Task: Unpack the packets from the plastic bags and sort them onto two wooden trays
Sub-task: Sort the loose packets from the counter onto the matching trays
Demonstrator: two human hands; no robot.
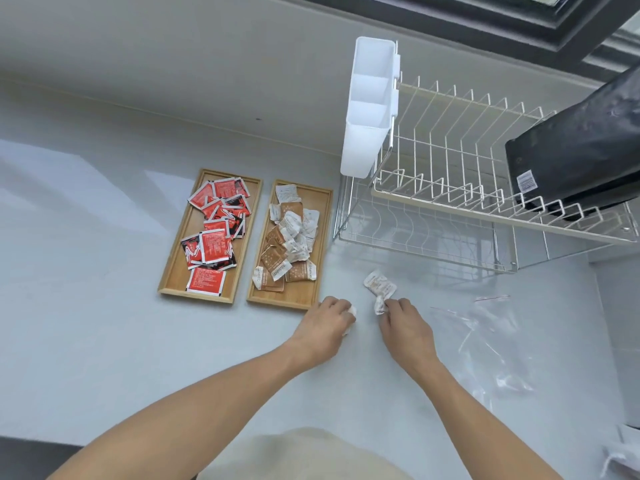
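Two wooden trays lie side by side on the white counter. The left tray point(173, 268) holds several red packets point(216, 245). The right tray point(313, 292) holds several brown-and-white packets point(289, 237). My left hand point(323, 327) is closed around a white packet point(352, 310) just off the right tray's near corner. My right hand point(405, 323) pinches another brown-and-white packet point(380, 304). One more such packet point(379, 283) lies loose on the counter just beyond it. Empty clear plastic bags point(491, 337) lie to the right of my right hand.
A cream wire dish rack point(450, 202) stands at the back right, with a white plastic cutlery holder point(369, 109) on its left end and a black bag-like object point(581, 147) resting on it. More crumpled plastic point(623, 455) lies at the bottom right corner.
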